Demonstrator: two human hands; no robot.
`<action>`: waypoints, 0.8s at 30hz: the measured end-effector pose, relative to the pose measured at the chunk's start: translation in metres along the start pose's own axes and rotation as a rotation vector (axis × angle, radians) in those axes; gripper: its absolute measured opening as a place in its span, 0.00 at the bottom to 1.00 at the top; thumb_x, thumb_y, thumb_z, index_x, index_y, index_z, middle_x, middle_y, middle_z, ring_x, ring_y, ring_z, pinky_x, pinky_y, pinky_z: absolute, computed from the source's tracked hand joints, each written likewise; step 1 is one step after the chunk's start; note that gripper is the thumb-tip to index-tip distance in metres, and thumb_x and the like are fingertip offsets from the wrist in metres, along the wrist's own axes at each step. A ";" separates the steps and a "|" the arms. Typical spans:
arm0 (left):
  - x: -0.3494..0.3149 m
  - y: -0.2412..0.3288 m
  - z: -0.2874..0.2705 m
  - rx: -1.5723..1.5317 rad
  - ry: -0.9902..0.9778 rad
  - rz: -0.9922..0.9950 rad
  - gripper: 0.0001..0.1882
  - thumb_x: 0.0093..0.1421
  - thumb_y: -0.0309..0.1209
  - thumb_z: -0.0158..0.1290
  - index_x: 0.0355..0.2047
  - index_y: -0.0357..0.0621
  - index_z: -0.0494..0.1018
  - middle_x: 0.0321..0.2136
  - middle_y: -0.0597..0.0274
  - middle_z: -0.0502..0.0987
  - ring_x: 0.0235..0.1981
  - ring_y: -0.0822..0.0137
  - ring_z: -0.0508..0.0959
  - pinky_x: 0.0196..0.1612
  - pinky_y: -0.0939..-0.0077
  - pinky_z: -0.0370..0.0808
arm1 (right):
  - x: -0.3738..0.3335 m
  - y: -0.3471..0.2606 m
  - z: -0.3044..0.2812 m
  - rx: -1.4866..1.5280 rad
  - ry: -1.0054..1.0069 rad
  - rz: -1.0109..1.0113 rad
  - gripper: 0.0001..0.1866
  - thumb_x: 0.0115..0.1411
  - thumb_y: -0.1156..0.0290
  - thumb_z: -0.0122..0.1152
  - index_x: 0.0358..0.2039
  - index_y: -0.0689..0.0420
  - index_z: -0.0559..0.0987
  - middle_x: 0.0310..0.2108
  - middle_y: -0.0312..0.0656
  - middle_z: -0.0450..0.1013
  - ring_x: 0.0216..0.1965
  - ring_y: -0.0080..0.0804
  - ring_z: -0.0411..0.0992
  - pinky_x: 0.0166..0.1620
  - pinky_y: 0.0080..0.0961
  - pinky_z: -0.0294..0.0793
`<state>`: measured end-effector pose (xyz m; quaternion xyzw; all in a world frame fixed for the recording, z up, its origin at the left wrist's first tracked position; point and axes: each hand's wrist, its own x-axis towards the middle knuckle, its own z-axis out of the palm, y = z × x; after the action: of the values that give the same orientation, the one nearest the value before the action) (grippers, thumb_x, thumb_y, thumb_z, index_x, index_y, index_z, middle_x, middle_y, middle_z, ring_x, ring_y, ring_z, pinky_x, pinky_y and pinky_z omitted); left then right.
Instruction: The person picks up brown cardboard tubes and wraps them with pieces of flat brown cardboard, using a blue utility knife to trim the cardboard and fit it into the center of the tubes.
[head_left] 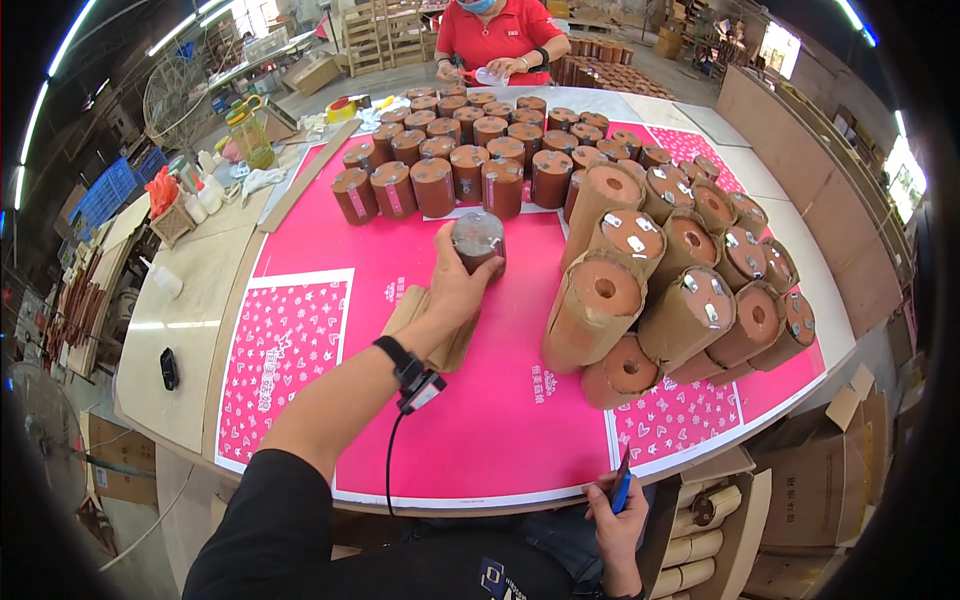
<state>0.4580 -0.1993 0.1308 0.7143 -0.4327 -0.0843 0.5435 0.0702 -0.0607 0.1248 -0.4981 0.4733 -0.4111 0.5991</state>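
Observation:
My left hand [458, 285] is wrapped round a brown cylinder [478, 235] with a shiny greyish top, at the near side of a group of similar upright cylinders [432, 185]. Beneath my left forearm, a tan paper-covered piece [455, 350] lies on the pink printed sheet [430, 430]; my arm partly hides it. Down at the table's near edge, my right hand [615, 515] grips a blue-handled knife [622, 490], its dark blade pointing up. To the right stand and lean several cylinders wrapped in brown paper [595, 300], some with a hole in the end, others with small metal pieces on top.
Across the table a person in a red shirt [495, 35] handles a small pale item. A wooden strip [310, 175] lies along the left, near a yellow-green jug [250, 135] and a white squeeze bottle [162, 278]. Below the right edge sits an open carton [700, 540] of paper-wrapped rolls.

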 end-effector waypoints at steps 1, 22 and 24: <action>0.006 -0.001 0.005 0.041 -0.034 -0.019 0.48 0.59 0.40 0.67 0.68 0.43 0.48 0.57 0.39 0.72 0.59 0.47 0.74 0.59 0.57 0.72 | -0.001 0.001 0.000 -0.017 0.007 -0.011 0.10 0.63 0.80 0.64 0.44 0.64 0.74 0.31 0.46 0.79 0.28 0.24 0.77 0.25 0.17 0.73; -0.129 -0.007 -0.166 0.665 -0.185 -0.015 0.26 0.68 0.53 0.50 0.38 0.39 0.80 0.32 0.46 0.82 0.41 0.47 0.81 0.44 0.53 0.75 | 0.010 -0.003 0.017 -0.205 -0.070 -0.044 0.09 0.61 0.80 0.67 0.40 0.62 0.77 0.29 0.36 0.77 0.27 0.17 0.72 0.30 0.16 0.72; -0.131 -0.006 -0.158 0.700 -0.205 -0.009 0.25 0.68 0.53 0.51 0.34 0.40 0.78 0.26 0.47 0.80 0.36 0.45 0.80 0.40 0.52 0.75 | 0.006 -0.009 0.025 -0.273 -0.175 -0.036 0.08 0.60 0.80 0.68 0.39 0.63 0.78 0.30 0.36 0.78 0.29 0.16 0.72 0.34 0.16 0.73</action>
<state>0.4748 0.0050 0.1423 0.8468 -0.4846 -0.0047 0.2194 0.0956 -0.0630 0.1337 -0.6173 0.4618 -0.3088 0.5571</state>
